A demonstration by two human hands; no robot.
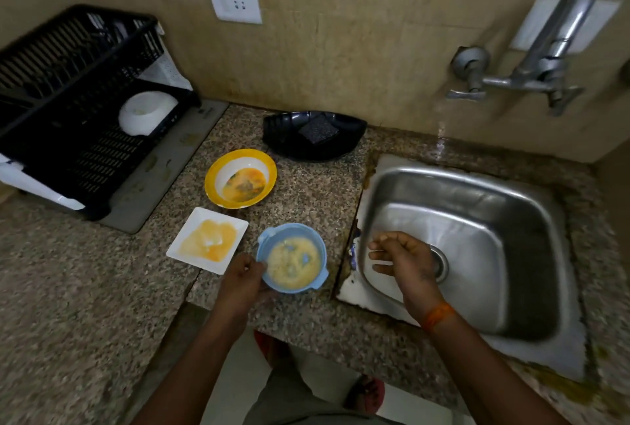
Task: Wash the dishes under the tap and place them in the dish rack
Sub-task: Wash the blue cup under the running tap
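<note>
Dish rack [78, 138] left of sink [477, 192]

Blue bowl [292, 257], yellow-rimmed bowl [240, 178], black rack [68, 100], speckled counter [306, 186].

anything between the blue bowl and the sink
Nothing visible. The blue bowl, gripped at its rim by the left hand, sits on the counter just left of the sink; only bare counter lies between. The right hand hovers over the basin, empty.
</note>
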